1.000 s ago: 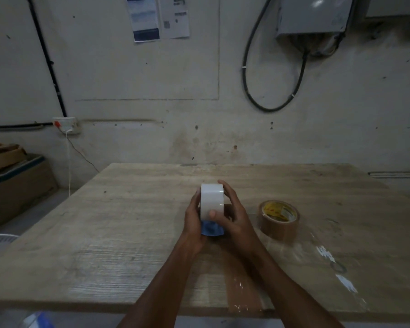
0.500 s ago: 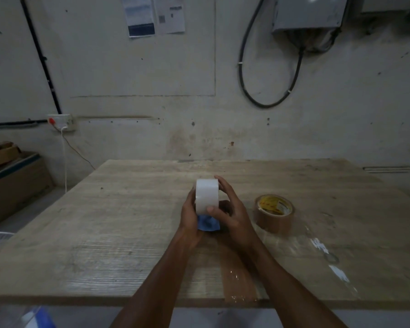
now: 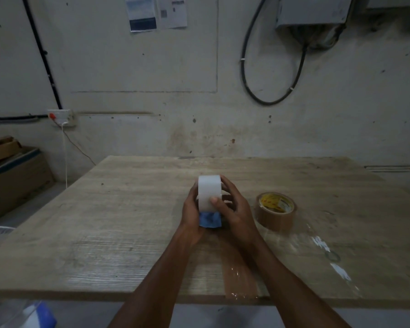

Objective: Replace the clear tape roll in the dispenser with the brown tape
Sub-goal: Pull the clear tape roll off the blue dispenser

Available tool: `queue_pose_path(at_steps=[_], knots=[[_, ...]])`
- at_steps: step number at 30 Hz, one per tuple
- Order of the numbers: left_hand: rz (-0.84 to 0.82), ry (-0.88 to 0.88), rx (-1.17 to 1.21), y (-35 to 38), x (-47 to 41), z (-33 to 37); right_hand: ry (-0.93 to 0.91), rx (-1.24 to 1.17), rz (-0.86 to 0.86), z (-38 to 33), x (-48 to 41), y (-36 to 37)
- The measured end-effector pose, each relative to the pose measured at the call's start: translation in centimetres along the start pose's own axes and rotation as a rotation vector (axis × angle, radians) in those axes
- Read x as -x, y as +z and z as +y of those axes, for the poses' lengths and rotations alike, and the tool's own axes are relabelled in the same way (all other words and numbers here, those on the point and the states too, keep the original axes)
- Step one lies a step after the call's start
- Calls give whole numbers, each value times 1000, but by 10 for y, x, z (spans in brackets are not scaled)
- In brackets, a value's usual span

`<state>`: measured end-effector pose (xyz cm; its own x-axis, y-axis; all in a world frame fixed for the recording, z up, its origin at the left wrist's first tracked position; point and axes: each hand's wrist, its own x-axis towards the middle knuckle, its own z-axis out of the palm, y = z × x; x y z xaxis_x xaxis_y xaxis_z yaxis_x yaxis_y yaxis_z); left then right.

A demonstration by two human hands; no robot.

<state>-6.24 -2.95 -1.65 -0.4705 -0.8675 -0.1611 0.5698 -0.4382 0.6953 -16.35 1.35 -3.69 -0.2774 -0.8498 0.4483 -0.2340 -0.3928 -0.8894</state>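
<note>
Change since a second ago: almost none. My hands sat on the roll and dispenser in the same hold then; only my head camera has shifted slightly, so the whole scene sits a little differently in view.
Meaning for the task: I judge the removal step as in hand but not done. The old roll has not visibly come away from the dispenser.
Left hand (image 3: pixel 191 213): wrapped around the left side of the white-looking clear tape roll (image 3: pixel 208 191) and the dispenser under it, fingers hidden behind.
Right hand (image 3: pixel 233 210): closed on the right side of the same roll, thumb pressed flat on its outer face, fingers curled over the far edge.
Clear roll, appearance: a full, wide cylinder standing on edge, cloudy white in this dim light, outer surface smooth. I cannot find a loose tape end.
Dispenser (image 3: pixel 210 220): blue plastic, only a small part showing below the roll between my palms. Whether the roll is seated on its hub I cannot tell.
Brown tape (image 3: pixel 275 210): brown packing tape roll with a yellow printed core label, lying flat on the pale wooden table (image 3: pixel 118 209), just to the right of my right hand, untouched.
Table surface: strips of clear and brown tape (image 3: pixel 240 279) stuck near the front edge.
Next requirement, as I judge it: pull the clear roll sideways off the hub while the left hand steadies the blue body.
</note>
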Motion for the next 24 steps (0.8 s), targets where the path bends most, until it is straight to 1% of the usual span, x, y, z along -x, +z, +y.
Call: queue_pose_path(at_steps=[2,5,8,14,17,21,24], knots=[[-54,-15,45,-1,-2,-2,-18,17,8,2,0,-1],[3,-9,29,-3,-1,-1,3,12,7,5,-2,-2],[15,-28,41,-5,-5,0,-4,2,27,5,-3,-1],[0,-34,99,-16,-20,2,39,-159,91,9,-2,-6],[-21,26,102,-19,-24,0,64,-230,140,9,-3,-6],[-8,123,124,-26,-30,0,103,-299,214,13,-7,-8],[-7,89,153,-29,-35,0,110,-356,236,15,-8,-9]])
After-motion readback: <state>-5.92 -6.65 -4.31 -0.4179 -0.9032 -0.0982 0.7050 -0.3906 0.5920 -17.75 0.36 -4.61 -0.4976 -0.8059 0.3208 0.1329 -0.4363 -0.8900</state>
